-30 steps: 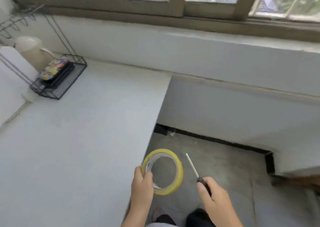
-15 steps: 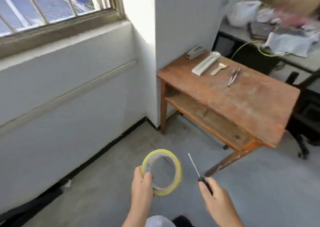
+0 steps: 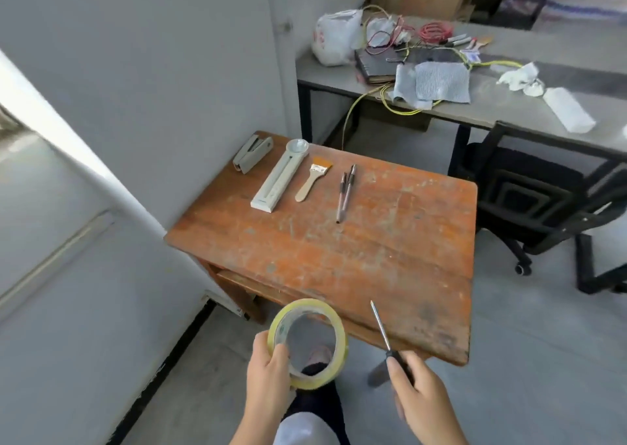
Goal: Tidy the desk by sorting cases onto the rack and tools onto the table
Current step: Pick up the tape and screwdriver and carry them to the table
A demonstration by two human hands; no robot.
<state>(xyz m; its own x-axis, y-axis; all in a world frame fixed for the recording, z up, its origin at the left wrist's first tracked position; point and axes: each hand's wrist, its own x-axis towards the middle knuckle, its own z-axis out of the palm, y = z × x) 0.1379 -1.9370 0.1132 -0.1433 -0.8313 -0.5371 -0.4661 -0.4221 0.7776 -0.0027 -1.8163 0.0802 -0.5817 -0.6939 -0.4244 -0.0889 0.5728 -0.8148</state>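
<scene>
My left hand [image 3: 269, 373] grips a yellow tape roll [image 3: 308, 342] by its left rim, held just off the near edge of the worn wooden table [image 3: 339, 258]. My right hand [image 3: 419, 393] holds a black-handled screwdriver [image 3: 381, 327], its thin shaft pointing up over the table's near edge. At the table's far side lie a grey stapler [image 3: 252, 152], a long white tool with a round lens [image 3: 280, 176], a small paintbrush [image 3: 314, 178] and two pens [image 3: 346, 191].
A white wall and pillar [image 3: 152, 88] stand left of the table. Behind it is a grey desk [image 3: 509, 105] cluttered with bags, cloths and wires. A black office chair [image 3: 529, 200] stands at the right. Grey floor lies around.
The view has swung from the white desk with the wire rack to the wooden table, which is now close in front. Both hands keep the same hold on the tape and screwdriver.
</scene>
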